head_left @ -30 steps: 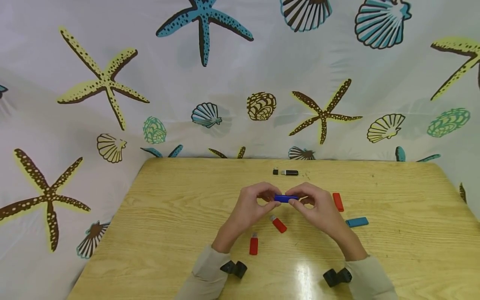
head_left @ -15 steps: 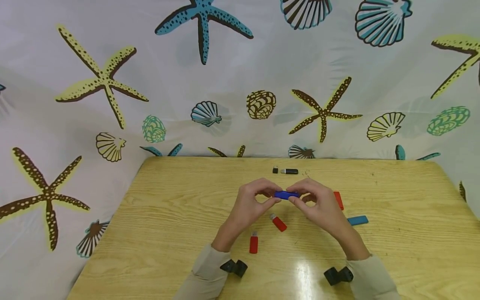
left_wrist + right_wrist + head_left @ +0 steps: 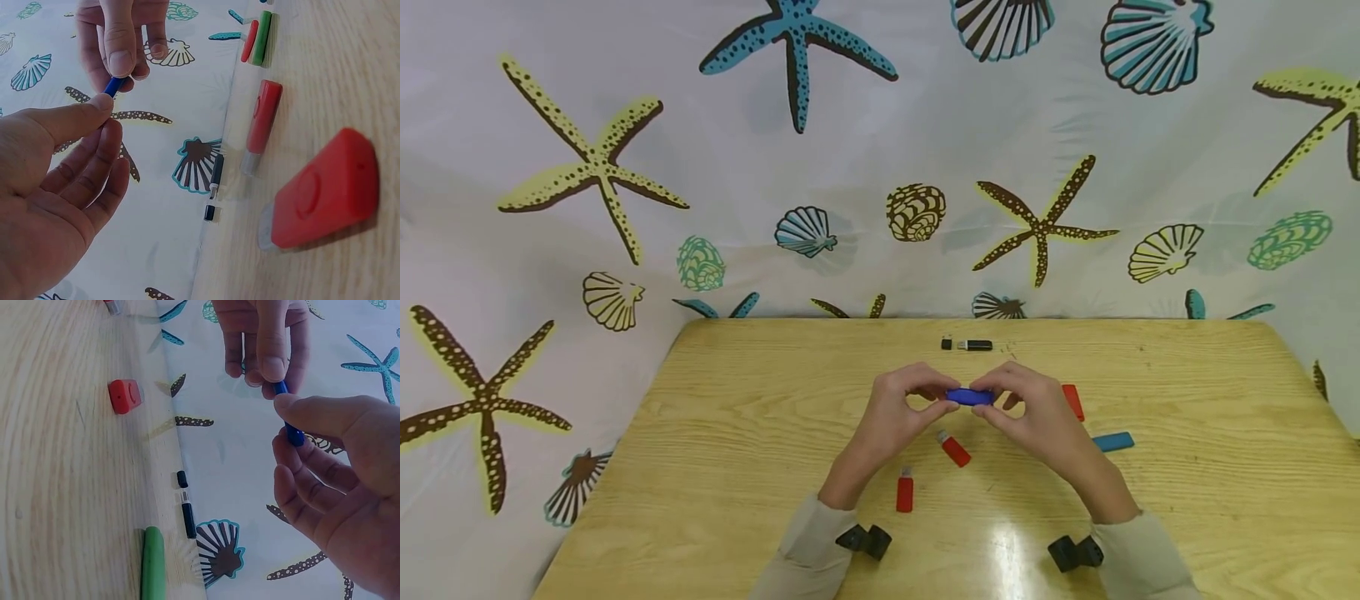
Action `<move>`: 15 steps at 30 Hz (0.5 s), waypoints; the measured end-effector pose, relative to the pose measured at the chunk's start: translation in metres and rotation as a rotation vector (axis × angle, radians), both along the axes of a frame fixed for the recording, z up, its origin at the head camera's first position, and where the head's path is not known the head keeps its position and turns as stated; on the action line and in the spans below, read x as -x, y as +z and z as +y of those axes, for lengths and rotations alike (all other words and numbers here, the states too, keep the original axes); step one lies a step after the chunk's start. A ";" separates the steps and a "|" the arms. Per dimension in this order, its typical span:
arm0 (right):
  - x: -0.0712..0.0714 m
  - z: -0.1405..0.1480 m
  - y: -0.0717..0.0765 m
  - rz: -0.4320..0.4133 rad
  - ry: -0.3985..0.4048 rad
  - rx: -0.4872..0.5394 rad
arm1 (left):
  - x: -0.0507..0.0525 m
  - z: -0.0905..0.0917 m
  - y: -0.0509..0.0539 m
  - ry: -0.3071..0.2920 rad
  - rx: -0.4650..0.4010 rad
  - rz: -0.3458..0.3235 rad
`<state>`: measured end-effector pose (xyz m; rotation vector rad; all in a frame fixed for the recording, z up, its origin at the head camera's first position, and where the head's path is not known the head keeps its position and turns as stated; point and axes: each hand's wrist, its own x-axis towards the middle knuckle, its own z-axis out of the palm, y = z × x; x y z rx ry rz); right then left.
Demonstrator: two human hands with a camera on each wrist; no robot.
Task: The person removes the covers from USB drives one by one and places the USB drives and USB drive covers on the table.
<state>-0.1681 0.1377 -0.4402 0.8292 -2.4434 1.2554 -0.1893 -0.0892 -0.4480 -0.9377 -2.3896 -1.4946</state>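
Note:
Both hands hold one small dark-blue stick [image 3: 970, 397] above the table, in the middle of the head view. The left hand [image 3: 887, 417] pinches its left end between thumb and fingers; the right hand [image 3: 1041, 417] pinches the other end. In the left wrist view, the blue stick [image 3: 114, 86] shows between the left hand [image 3: 59, 181] and the right hand's thumb. The right wrist view has the blue stick [image 3: 294, 435] under the right hand's [image 3: 350, 475] thumb. Fingertips cover much of it, so its ends are partly hidden.
Two red USB sticks [image 3: 955, 450] [image 3: 905, 492] lie near the left hand. A black USB stick [image 3: 977, 345] and its small black cap [image 3: 947, 343] lie at the back. Right of the right hand are a red piece [image 3: 1072, 402] and a teal-blue piece [image 3: 1113, 442]. Patterned cloth [image 3: 850, 167] hangs behind the table.
The blue stick looks slightly turned between the fingers, and both hands keep their pinch on it. The head view has shifted a little; the pieces on the table lie as before.

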 end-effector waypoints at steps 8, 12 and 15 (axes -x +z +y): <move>0.001 0.000 -0.001 0.027 0.006 -0.016 | 0.000 0.000 0.000 -0.013 0.020 -0.041; 0.001 -0.001 -0.002 0.060 0.003 -0.027 | 0.000 -0.001 0.001 -0.006 0.034 -0.047; 0.002 -0.002 -0.002 0.080 0.000 -0.036 | 0.001 -0.002 0.002 -0.005 0.037 -0.040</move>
